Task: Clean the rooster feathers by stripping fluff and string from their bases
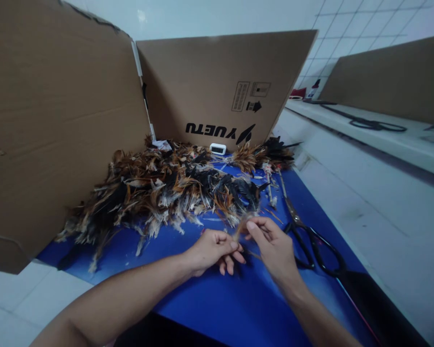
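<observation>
Between my two hands is a brown feather (241,228), slightly blurred. My left hand (217,251) pinches its lower end between thumb and forefinger, the other fingers curled loosely below. At the feather's upper part, my right hand (273,246) has thumb and forefinger pressed together on it. Just beyond both hands spreads a large heap of brown, black and whitish feathers (173,188) on the blue tabletop (217,299). Black-handled scissors (311,241) lie to the right of my right hand, blades pointing away.
A cardboard panel (210,82) stands behind the heap, another cardboard panel (58,111) on the left. A small white digital device (217,149) sits at the back. Bundled feathers (271,154) lie far right. A ledge (376,125) at right holds another pair of scissors (372,124).
</observation>
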A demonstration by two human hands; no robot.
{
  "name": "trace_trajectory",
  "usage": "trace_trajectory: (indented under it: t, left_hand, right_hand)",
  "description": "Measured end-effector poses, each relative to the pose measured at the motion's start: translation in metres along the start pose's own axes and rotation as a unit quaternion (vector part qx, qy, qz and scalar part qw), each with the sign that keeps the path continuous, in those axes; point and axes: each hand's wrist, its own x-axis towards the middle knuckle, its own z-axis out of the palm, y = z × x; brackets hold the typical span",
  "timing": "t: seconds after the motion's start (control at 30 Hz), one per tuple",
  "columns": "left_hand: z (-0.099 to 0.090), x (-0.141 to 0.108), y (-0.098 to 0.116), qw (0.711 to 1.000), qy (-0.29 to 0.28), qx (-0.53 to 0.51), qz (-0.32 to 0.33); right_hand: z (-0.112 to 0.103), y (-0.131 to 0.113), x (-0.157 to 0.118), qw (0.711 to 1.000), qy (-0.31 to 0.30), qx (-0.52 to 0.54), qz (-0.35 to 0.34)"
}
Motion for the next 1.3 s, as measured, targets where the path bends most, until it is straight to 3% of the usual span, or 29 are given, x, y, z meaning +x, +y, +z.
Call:
trace_trajectory:
  t: [0.27,0.67,0.9,1.13,1.3]
  left_hand:
    - [0.0,-0.001,0.002,0.999,0.004,0.033,0.029]
    - [-0.002,0.001,0.0,0.999,0.006,0.019,0.044]
    - [-0.002,0.001,0.0,0.999,0.015,0.001,0.047]
    - [-0.001,0.001,0.001,0.999,0.024,-0.005,0.041]
    - [0.0,0.0,0.001,0.999,0.021,-0.008,0.036]
  right_hand:
    - [0.003,0.004,-0.004,0.994,-0.1,-0.037,0.01]
    - [0.002,0.007,-0.003,0.993,-0.103,-0.053,0.03]
    - [0.003,0.005,-0.003,0.995,-0.096,-0.003,0.034]
    - [0.004,0.003,-0.002,0.996,-0.088,0.014,-0.001]
    - [0.003,-0.001,-0.002,0.993,-0.114,0.023,0.009]
